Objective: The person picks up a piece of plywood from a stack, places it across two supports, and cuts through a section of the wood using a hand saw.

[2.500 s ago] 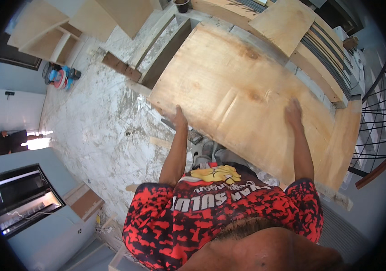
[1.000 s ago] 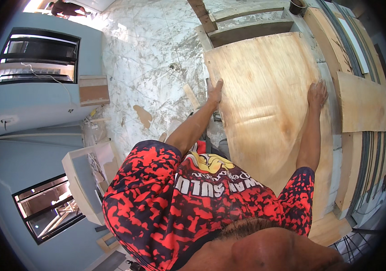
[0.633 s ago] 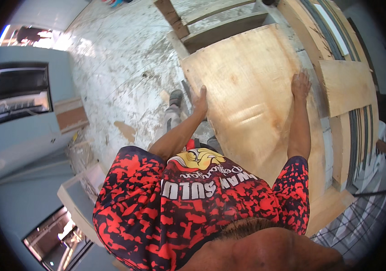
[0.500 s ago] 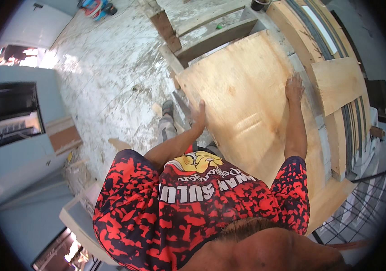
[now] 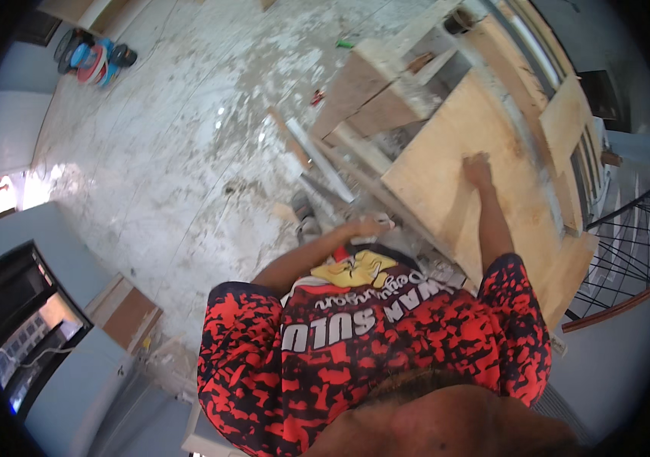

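My right hand (image 5: pixel 477 170) rests on a light plywood sheet (image 5: pixel 439 164), its fingers against the face of the wood and nothing in its grasp. Close to my shirt front, my left hand (image 5: pixel 371 224) is off the sheet, left of its near edge. Blur hides how its fingers are bent; a small pale spot shows at the fingertips. Beyond that hand, a narrow white strip (image 5: pixel 321 160) and a brown wooden strip (image 5: pixel 289 137) lean together beside my foot (image 5: pixel 302 204).
A rough wooden frame (image 5: pixel 374 99) stands beyond the sheet. More boards and strips (image 5: pixel 565 126) lie at the right, with a dark cup (image 5: pixel 458 20) at the far end. Black metal grillwork (image 5: pixel 626 251) is at right. Stacked buckets (image 5: pixel 95 62) stand far left on the stained floor (image 5: pixel 180 152).
My left hand has let go of the sheet's left edge and come towards my body. My right hand has moved from the sheet's right edge onto its face. The view has turned and shifted left.
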Motion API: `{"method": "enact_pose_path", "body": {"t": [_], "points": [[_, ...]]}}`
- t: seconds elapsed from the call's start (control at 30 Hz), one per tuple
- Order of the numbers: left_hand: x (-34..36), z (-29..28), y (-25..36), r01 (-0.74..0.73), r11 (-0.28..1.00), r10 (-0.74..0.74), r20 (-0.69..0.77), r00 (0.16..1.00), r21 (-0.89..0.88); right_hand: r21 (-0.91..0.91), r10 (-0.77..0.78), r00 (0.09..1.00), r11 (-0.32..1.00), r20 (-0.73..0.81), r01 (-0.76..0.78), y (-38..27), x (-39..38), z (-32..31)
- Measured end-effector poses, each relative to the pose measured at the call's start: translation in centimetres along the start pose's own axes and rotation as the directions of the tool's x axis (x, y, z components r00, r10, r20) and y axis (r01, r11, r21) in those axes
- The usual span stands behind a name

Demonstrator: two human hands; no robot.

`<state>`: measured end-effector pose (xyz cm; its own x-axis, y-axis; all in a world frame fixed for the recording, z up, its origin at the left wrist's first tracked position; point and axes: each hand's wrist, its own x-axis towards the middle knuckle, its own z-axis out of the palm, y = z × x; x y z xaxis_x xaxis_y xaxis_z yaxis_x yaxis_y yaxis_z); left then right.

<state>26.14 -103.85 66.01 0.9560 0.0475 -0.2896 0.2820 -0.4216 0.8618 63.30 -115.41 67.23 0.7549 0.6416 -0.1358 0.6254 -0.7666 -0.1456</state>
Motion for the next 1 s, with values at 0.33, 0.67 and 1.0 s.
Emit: {"method": "enact_pose_path", "body": {"t": [0.33,0.67,1.0], "points": [[-10.4,3.1,-0.1,0.228,0.952,-0.226,-0.037,0.974,0.206,0.176,-0.01,0.999,0.984,0.053,0.001,13.5,-0.5,8.2],[-15.7,-10.3,2.5,0.422,0.888,-0.409,0.108,0.906,-0.183,0.258,0.298,0.943,0.909,0.151,-0.328,10.1,-1.3,5.7],[-8.3,-27.3,-1.3,0.436,0.9,-0.423,0.295,0.857,0.021,0.358,0.467,0.884,0.827,-0.005,-0.434,9.1,-2.0,8.4]]}}
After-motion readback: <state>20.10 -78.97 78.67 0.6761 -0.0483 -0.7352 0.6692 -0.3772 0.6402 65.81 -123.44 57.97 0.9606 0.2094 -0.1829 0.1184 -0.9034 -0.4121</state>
